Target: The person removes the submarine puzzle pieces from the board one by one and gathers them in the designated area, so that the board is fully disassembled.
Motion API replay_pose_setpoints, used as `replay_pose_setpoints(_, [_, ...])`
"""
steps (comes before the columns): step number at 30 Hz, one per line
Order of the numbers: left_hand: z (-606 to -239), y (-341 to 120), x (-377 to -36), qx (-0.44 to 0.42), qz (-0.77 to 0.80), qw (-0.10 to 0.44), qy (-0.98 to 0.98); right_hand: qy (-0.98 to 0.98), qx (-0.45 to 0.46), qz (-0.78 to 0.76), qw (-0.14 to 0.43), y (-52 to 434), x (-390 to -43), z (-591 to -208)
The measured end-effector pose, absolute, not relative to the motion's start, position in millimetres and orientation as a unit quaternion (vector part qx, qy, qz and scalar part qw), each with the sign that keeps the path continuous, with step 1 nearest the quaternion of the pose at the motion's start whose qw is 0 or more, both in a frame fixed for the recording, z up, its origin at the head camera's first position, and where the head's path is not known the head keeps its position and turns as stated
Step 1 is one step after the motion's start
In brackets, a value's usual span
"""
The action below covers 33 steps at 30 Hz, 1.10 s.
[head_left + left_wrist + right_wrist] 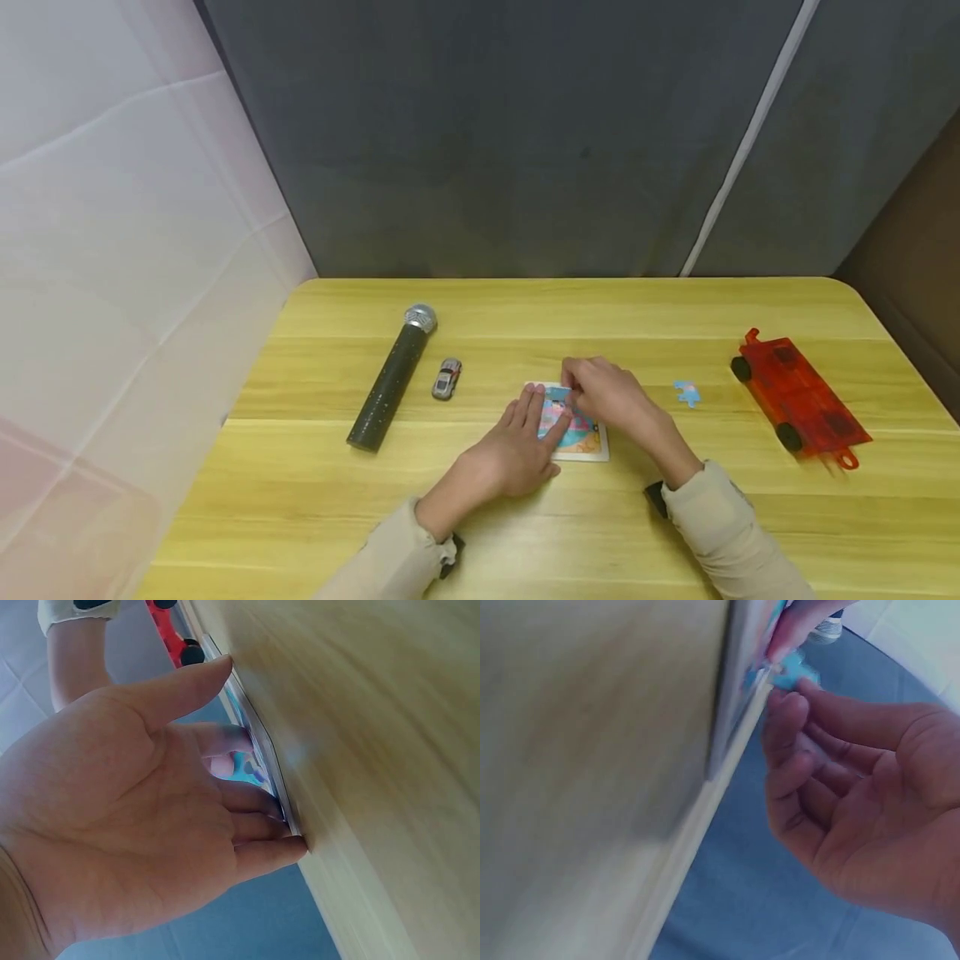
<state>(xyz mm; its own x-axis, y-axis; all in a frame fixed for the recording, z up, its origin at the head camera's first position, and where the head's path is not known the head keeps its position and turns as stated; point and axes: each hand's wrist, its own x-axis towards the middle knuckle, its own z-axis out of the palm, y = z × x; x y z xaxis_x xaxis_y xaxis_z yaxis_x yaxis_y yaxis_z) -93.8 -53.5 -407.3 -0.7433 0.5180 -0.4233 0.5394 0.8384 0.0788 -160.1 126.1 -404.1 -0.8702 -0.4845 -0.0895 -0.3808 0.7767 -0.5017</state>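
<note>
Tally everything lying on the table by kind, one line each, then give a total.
Microphone: 1
Small silver toy car: 1
Red toy vehicle: 1
Puzzle board, under both hands: 1
Loose blue puzzle piece: 1
Blue puzzle piece at the right hand's fingertips: 1
Total: 6

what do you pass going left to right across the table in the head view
microphone → toy car → left hand → puzzle board → right hand → loose blue puzzle piece → red toy vehicle
</note>
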Motion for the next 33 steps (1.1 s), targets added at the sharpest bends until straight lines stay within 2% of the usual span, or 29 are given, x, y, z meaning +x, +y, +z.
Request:
replay_pose_setpoints(8, [-408.2,-53.0,-93.4,0.284,-0.027,0.217,0.934,0.925,-0.233,-0.280,0.109,175.1,-178.9,-395.9])
replay_pose_setpoints(16, [-408.1,-53.5,-93.0,0.286,-0.024,0.214,0.934,0.914,-0.198,-0.294,0.199,234.5,-193.0,-399.9])
replay_pose_setpoints(33, [-407.8,-54.8,-92.8,0.284,-0.010,0.216,0.934,0.963,-0.087,-0.160,0.200,233.1,-190.5,-396.7])
